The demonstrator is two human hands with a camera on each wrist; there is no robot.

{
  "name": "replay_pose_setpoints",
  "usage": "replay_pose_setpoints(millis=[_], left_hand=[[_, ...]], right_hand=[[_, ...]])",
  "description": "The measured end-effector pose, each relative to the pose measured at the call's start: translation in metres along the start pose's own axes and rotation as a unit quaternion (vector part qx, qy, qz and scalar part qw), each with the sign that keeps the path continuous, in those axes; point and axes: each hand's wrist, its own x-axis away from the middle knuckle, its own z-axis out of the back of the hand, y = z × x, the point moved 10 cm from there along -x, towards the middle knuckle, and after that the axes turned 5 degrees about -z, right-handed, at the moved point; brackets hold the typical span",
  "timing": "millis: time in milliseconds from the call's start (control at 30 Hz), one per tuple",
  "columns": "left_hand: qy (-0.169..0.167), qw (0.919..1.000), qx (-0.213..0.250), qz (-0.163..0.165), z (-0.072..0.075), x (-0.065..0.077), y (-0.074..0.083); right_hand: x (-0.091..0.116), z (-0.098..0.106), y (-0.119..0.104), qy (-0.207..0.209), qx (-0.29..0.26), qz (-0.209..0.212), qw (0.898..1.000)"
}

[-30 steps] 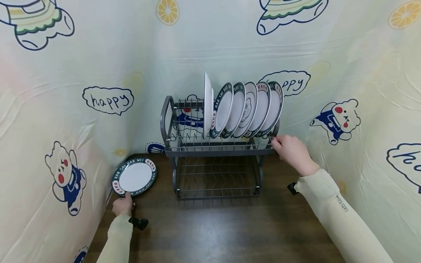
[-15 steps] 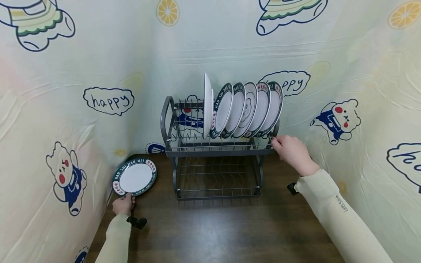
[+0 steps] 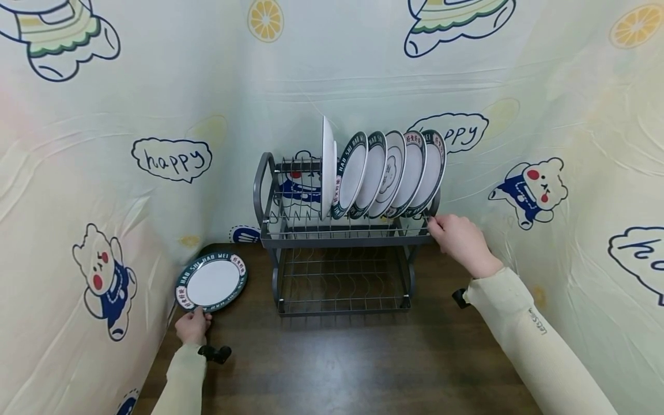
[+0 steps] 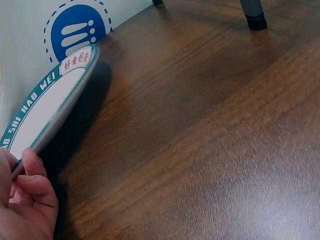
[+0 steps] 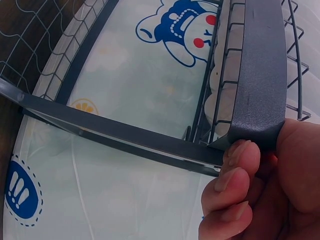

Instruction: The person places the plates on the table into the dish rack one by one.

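Observation:
My left hand pinches the near rim of a round white plate with a dark green lettered border, at the left by the cloth wall. In the left wrist view the plate is tilted, with its shadow on the table beneath it and curled fingertips under the rim. My right hand grips the right front corner of a grey two-tier dish rack. The right wrist view shows thumb and fingers around the end of the rack's frame.
Several plates stand on edge in the upper tier, from its middle to its right end. Bare wire slots show at that tier's left. The lower tier holds nothing. Printed cloth surrounds the brown wooden table.
My left hand and the plate's near rim have shifted slightly toward me. My right hand keeps its hold on the rack, and the standing plates stay put.

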Motion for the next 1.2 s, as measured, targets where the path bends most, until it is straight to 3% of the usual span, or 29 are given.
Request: replay_pose_setpoints(millis=[300,667,1000,1200], left_hand=[[0.021,0.9995,-0.017,-0.013,0.005,0.004,0.002],[0.012,0.9987,-0.031,-0.038,0.004,0.014,0.007],[0.005,0.9971,-0.044,-0.063,0.003,0.025,0.027],[0.013,0.9959,-0.016,-0.088,0.005,0.033,0.042]], right_hand=[[-0.001,-0.001,0.0,-0.004,0.0,-0.001,1.0],[-0.001,-0.003,0.001,-0.011,-0.007,-0.001,1.0],[0.0,-0.002,0.001,-0.014,-0.014,0.0,1.0],[-0.001,-0.003,0.003,-0.019,-0.012,-0.003,1.0]])
